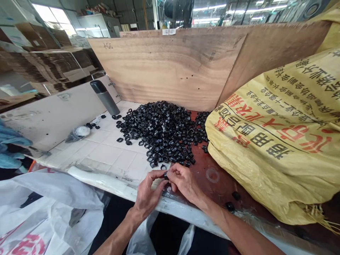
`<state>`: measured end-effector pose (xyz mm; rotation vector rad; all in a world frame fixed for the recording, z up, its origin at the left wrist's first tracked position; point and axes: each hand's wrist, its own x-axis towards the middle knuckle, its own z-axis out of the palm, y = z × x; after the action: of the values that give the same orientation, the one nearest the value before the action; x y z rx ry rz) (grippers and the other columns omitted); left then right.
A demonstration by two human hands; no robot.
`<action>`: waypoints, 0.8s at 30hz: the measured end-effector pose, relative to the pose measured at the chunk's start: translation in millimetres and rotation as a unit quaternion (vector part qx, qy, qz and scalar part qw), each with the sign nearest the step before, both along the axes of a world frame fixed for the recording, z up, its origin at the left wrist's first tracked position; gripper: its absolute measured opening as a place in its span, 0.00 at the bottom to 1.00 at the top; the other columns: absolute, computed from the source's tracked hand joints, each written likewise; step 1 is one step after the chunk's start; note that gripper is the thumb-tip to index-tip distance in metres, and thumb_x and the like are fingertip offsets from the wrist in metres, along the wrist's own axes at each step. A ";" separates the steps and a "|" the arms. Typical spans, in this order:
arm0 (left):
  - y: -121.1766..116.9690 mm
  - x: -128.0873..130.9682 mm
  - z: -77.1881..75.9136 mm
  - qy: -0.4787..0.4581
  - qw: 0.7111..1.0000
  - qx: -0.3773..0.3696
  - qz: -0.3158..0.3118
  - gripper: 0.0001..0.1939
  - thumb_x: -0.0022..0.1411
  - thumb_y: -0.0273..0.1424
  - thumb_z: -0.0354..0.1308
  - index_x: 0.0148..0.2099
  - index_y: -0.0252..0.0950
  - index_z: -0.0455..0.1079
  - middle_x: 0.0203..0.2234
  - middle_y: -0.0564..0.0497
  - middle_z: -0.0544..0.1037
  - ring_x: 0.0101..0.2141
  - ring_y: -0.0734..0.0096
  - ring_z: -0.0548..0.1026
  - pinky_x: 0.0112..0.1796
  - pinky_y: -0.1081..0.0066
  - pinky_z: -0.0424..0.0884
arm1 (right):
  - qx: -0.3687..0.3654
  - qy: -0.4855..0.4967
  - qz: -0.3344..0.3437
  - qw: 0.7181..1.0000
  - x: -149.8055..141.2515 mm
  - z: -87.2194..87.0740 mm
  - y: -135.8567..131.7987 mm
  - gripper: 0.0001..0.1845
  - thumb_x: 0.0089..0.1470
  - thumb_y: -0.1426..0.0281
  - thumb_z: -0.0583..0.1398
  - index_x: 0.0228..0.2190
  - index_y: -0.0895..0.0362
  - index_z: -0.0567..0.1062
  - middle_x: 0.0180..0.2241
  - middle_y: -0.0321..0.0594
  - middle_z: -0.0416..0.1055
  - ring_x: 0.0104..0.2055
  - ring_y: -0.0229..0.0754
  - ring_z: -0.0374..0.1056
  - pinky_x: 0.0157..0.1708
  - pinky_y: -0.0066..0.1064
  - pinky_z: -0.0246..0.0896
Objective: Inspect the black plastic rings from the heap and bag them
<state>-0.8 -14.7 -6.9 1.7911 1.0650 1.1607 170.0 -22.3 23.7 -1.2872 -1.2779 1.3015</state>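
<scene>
A large heap of small black plastic rings [159,132] lies on a white tiled tabletop [106,154], spilling right onto a brown board [212,175]. My left hand [148,193] and my right hand [183,180] meet at the table's near edge. Their fingers together pinch one small black ring [166,175]. Two separate black rings [236,195] sit on the brown board to the right of my right hand. The heap lies just beyond my fingertips.
A plywood board [164,67] stands behind the heap, and a bulging yellow woven sack [276,134] with red and black print presses in on the right. A grey-and-black flask [105,97] stands at back left. White plastic bags [47,212] lie below the near edge.
</scene>
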 end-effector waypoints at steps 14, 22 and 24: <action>-14.7 -3.4 15.0 -0.069 0.991 -0.113 0.022 0.11 0.60 0.33 0.64 0.45 0.39 0.71 0.41 0.48 0.81 0.45 0.62 0.79 0.48 0.60 0.77 | 0.134 -0.122 0.036 0.983 -1.0 -2.2 -7.9 0.07 0.62 0.67 0.55 0.31 0.54 0.69 0.23 0.33 0.68 0.24 0.37 0.64 0.27 0.27 0.58; -20.1 -2.4 14.3 -0.140 0.972 -0.183 0.043 0.15 0.58 0.33 0.67 0.45 0.37 0.68 0.40 0.47 0.81 0.40 0.63 0.81 0.43 0.63 0.79 | 0.220 -0.162 0.030 0.961 -3.4 -4.2 -10.4 0.06 0.62 0.68 0.55 0.34 0.53 0.71 0.29 0.37 0.71 0.31 0.41 0.67 0.34 0.31 0.60; -21.5 -3.4 14.1 -0.080 0.988 -0.119 0.051 0.13 0.61 0.31 0.64 0.46 0.38 0.68 0.41 0.47 0.81 0.41 0.63 0.81 0.44 0.62 0.79 | 0.175 -0.124 0.027 0.976 -5.0 -2.5 -11.7 0.06 0.62 0.66 0.56 0.33 0.53 0.71 0.26 0.35 0.69 0.27 0.39 0.65 0.29 0.29 0.60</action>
<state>-4.3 -36.1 7.2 1.4498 1.1578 1.1638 165.0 -34.0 21.2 -1.1905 -1.6439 0.9169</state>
